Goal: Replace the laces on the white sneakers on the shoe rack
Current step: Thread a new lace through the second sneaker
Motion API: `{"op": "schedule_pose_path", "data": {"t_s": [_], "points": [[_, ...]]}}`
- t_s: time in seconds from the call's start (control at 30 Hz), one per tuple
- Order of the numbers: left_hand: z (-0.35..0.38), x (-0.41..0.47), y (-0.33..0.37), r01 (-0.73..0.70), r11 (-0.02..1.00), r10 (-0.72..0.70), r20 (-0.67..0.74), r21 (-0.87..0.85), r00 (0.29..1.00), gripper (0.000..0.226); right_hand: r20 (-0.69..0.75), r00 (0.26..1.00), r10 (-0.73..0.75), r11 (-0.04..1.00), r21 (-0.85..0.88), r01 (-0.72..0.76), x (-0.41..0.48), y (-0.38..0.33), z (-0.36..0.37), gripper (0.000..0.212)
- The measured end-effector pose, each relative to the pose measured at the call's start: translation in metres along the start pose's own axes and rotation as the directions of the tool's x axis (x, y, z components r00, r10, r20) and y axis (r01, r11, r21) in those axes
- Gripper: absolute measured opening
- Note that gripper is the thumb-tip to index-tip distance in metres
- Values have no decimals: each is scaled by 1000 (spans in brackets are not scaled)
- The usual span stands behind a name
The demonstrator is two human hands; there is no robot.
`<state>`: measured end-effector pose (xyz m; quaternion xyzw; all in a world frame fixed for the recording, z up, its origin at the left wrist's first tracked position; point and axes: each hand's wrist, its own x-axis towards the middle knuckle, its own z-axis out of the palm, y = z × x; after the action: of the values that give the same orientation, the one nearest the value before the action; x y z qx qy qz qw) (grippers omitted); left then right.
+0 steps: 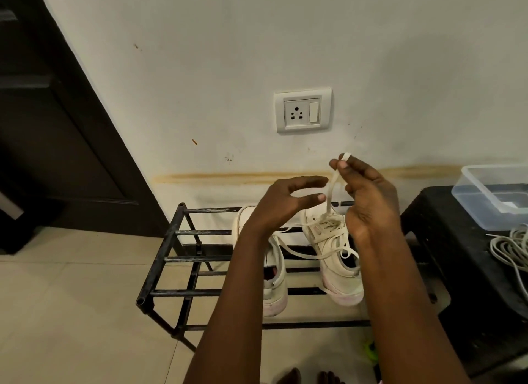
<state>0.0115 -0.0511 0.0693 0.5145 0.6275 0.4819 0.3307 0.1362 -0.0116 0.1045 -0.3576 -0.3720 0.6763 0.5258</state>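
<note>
**Unsteadied sneaker at risk as the lace is drawn upward**

The lace [333, 183] is stretched upward from the right sneaker [337, 258], which is set on the top bars of the shoe rack [171, 235]. Its upper end is pinched between thumb and forefinger of the right hand [368, 200], raised well above the shoe. The left hand [283, 203] is held with fingers apart and curved just beside the strand, and nothing is gripped in it.

Neither shoe is pressed down, so a hard pull is likely to lift or tip the right sneaker, and a slip between the bars cannot be ruled out. A loose run of lace is draped toward the left sneaker [275, 286], where it could be snagged. Crossed rows are seen over the tongue, and a jerk could bind them tighter.

To the right, cables [511, 246] and a plastic container [491, 195] are set on a black stool [457, 255] — well apart from the work.
</note>
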Motion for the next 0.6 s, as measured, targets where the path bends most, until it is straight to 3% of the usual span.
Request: {"op": "schedule_pose_path", "data": {"t_s": [0.2, 0.37, 0.6], "points": [[15, 4, 2, -88, 996, 90, -193, 22, 977, 6, 36, 999, 35, 999, 30, -36, -2, 8, 4, 14], [12, 4, -8, 34, 978, 13, -223, 206, 975, 6, 9, 1000, 14, 999, -30, -14, 1, 2, 0, 15], [9, 5, -30, 250, 862, -146, -255, 442, 956, 16, -42, 999, -8, 1000, -21, 7, 1, -7, -7, 12]]}}
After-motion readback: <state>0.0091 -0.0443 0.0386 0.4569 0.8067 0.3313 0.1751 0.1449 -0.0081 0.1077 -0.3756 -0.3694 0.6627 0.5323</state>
